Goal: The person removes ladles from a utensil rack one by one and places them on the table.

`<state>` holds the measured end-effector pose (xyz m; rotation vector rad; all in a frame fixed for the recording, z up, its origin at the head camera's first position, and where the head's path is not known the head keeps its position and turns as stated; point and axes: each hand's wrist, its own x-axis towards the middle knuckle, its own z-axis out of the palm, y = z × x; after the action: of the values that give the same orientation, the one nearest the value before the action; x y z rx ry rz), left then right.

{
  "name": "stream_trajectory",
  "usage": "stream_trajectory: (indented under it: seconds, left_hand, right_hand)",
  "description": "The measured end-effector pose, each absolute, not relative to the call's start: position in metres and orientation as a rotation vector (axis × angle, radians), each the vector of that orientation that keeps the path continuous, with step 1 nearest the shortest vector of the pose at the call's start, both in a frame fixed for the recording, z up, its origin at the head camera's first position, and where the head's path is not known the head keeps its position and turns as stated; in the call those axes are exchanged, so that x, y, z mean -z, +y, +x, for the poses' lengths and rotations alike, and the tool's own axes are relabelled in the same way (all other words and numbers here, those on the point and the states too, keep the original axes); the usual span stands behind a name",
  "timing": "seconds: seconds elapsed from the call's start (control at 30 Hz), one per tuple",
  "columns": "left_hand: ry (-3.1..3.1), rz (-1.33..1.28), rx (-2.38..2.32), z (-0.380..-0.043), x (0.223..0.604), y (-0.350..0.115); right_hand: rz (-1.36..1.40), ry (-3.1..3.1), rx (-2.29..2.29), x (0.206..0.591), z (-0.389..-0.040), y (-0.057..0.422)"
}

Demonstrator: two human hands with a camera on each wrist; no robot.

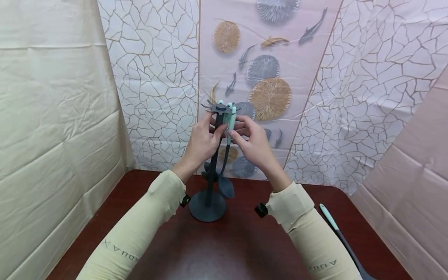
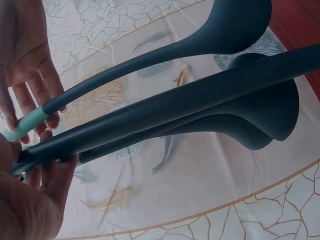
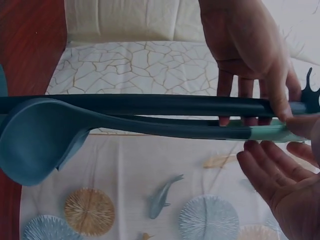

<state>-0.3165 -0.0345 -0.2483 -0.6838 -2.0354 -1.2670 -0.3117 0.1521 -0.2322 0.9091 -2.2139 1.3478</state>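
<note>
A dark utensil stand (image 1: pixel 207 208) with a round base, a pole and a hooked top rises from the table. My left hand (image 1: pixel 202 143) grips the pole (image 3: pixel 165 104) just under the hooks, thumb in front and fingers behind. A dark ladle (image 1: pixel 226 187) hangs on the stand's right side, bowl down, with a mint handle (image 1: pixel 232 118). My right hand (image 1: pixel 254 144) pinches that handle near its top, between thumb and fingers. More dark utensils (image 2: pixel 250 120) with mint handle ends hang behind the pole, partly hidden by it and by the hands.
On the dark red table (image 1: pixel 245 241), a long utensil (image 1: pixel 329 217) with a mint handle and dark shaft lies at the right edge, partly behind my right sleeve. Patterned cloth (image 1: pixel 157 77) hangs behind the table, with plain cloth (image 1: pixel 56 116) at the sides.
</note>
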Motion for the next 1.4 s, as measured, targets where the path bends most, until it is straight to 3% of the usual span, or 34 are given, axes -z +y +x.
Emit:
stream_trajectory:
  seconds: [1.03,1.4]
  left_hand:
    - [-2.098,-0.723,1.394,-0.316,0.240,-0.036]
    - [-2.079,-0.882,1.504,-0.327,0.242,-0.049]
  right_hand:
    - [0.959,-2.223,-1.385,0.232,-0.311,0.158]
    - [0.935,-2.182,-1.273,0.234,-0.312,0.153]
